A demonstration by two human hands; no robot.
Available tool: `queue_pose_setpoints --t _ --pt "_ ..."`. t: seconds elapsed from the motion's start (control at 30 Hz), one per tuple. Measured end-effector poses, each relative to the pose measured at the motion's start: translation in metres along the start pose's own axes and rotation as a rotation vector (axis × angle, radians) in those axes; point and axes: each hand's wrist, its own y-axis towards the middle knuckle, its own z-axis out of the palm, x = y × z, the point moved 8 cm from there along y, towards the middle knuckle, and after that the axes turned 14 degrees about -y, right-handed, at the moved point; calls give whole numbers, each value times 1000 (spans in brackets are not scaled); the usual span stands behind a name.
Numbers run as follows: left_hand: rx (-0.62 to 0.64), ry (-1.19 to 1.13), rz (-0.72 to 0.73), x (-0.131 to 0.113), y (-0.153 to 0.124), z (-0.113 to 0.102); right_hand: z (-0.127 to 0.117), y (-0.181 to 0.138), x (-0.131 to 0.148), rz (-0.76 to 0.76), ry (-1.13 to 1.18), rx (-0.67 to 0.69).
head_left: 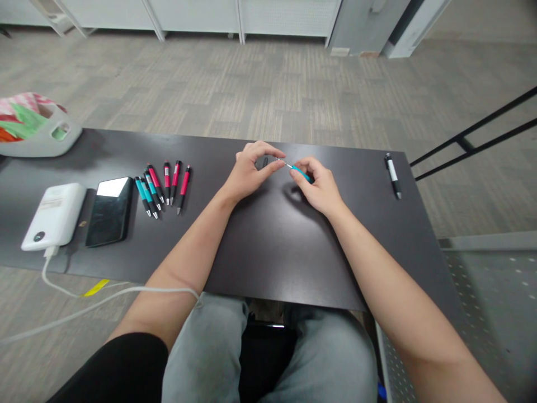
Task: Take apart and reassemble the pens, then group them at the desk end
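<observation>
My right hand (pixel 318 184) is closed around a teal pen barrel (pixel 302 172) held just above the dark table (pixel 268 246). A thin silvery part (pixel 283 163) sticks out of the barrel toward my left hand (pixel 250 168), whose thumb and forefinger pinch its tip. A small dark piece (pixel 264 162) lies on the table just behind my left fingers. Both hands meet near the table's far middle.
Several red and teal pens (pixel 163 187) lie in a row at the left. Beside them are a black phone (pixel 109 210) and a white power bank (pixel 54 215) with a white cable (pixel 104 296). A white-and-black pen (pixel 393 175) lies far right. A grey container (pixel 37 126) sits at the far left corner.
</observation>
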Motion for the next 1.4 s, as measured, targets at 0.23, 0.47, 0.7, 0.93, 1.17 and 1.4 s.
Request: queue_pose_setpoints --t 0.23,0.47,0.7,0.93,1.17,1.4 --pt "-83 -330 -39 15 6 -3 0 0 2 -12 7 -3" --pt "-107 -406 -81 15 7 -4 -2 0 2 8 -46 -2" --pt "-225 -312 -87 18 9 -18 -6 0 0 15 -45 -56" --pt "-230 -31 -29 14 1 -23 -10 2 -7 118 23 -145" --pt "-42 221 -72 14 -4 -2 -9 2 -9 119 42 -143" --pt "7 315 -51 25 -4 7 -8 2 -9 123 45 -140"
